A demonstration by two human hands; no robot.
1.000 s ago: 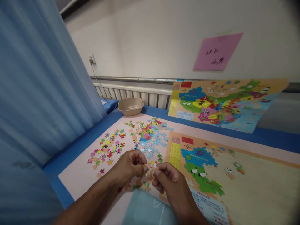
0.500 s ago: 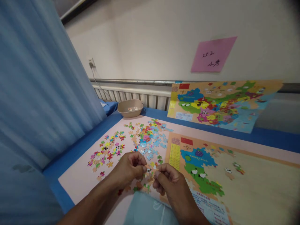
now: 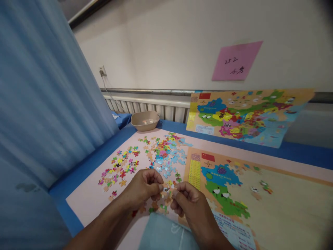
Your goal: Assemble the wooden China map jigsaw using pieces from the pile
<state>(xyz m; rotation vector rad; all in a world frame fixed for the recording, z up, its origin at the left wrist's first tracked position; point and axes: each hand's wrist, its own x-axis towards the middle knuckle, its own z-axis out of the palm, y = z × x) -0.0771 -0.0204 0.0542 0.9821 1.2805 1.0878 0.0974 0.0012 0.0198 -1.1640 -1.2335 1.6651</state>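
Observation:
My left hand [image 3: 143,189] is pinched closed at its thumb and forefinger on a small tan puzzle piece [image 3: 165,189] with a white and dark picture. Facing it, my right hand [image 3: 189,204] also pinches a small puzzle piece [image 3: 173,186], mostly hidden by the fingertips. The two hands are close together above the loose pieces; I cannot tell whether the held pieces touch. Right of them lies the partly filled puzzle board [image 3: 288,205], a map with blue and green areas assembled on its left side. Several loose pieces rest on its bare part, one with a panda [image 3: 255,189].
Loose pieces [image 3: 166,170] cover the pink sheet [image 3: 88,201], with another cluster [image 3: 118,168] further left. A beige basin [image 3: 145,121] holds several pieces. The printed map [image 3: 241,118] leans against the wall. A blue curtain [image 3: 52,97] hangs left; a pale teal cloth [image 3: 166,232] lies in front.
Both hands keep nearly the same pose and hold. The whole view has shifted very slightly; the pieces on the board and sheet look the same.

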